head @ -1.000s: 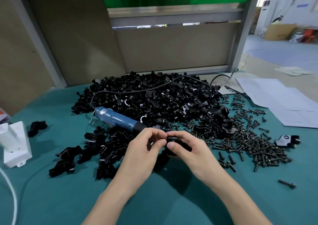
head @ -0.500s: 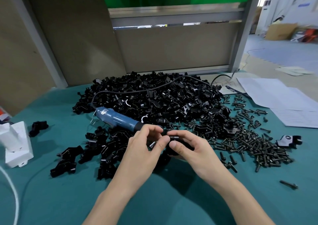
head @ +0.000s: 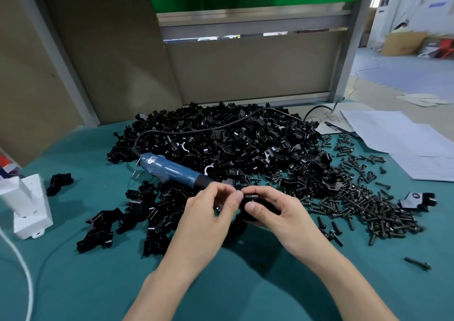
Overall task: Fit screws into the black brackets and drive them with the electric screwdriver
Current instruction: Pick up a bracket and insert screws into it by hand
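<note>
No text is showing clearly enough to read. A small pale label [head: 150,160] is sitting on the rear end of the blue electric screwdriver [head: 172,171], left of centre, its print blurring out. White paper sheets [head: 403,136] are lying at the right edge, carrying faint lines too small to read.

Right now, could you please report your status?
Right hand grips bracket. Left hand pinches its top. Screwdriver lies idle behind hands.
</note>
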Tool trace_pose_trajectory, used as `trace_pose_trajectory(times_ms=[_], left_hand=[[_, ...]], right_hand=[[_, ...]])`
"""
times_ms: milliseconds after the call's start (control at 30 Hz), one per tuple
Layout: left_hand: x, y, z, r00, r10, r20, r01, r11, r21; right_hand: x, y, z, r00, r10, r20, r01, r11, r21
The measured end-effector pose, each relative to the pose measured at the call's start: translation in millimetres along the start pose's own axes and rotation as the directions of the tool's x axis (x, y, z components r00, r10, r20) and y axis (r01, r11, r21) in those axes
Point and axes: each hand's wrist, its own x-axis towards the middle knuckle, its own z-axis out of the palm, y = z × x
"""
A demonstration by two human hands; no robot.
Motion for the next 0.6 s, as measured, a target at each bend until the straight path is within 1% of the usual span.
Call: trace_pose_trajectory(times_ms=[67,133,267,333,400,467,600], left_hand=[[-0.6,-2.1,-0.8,1.000,0.015,0.010,-0.016,0.996,0.087],[-1.0,-1.2,0.0,0.999,0.015,0.036,-0.019,0.993,0.118],[1.8,-0.3,2.3,0.999,-0.007,0.034,0.007,1.000,-0.004],[1.5,-0.5,2.1,1.000,-0.015,0.014,0.015,1.000,-0.023],[0.3,-0.3,1.2,1.000,0.023,0.003,-0.023,0.997,0.072],[-1.0,0.4,1.6,0.998,0.064,0.025,-0.067,0.983,0.168],[-0.4,0.5,1.8,0.999,0.035,0.026,-0.038,0.988,0.152]], right_hand=[[-0.4,-0.2,0.1,1.000,-0.008,0.008,0.008,0.999,-0.052],[-0.6,0.0,-0.3,1.000,-0.016,0.013,0.017,0.995,-0.100],[0.2,2.3,-1.3,1.000,-0.013,0.001,0.013,0.995,-0.094],[0.8,2.8,-1.4,1.000,-0.015,0.003,0.015,0.995,-0.097],[1.1,3.7,-1.7,1.000,-0.018,0.005,0.019,0.993,-0.116],[1.2,4.9,-2.2,1.000,-0.019,0.011,0.020,0.991,-0.131],[1.7,5.3,-2.2,1.000,-0.021,-0.006,0.020,0.991,-0.131]])
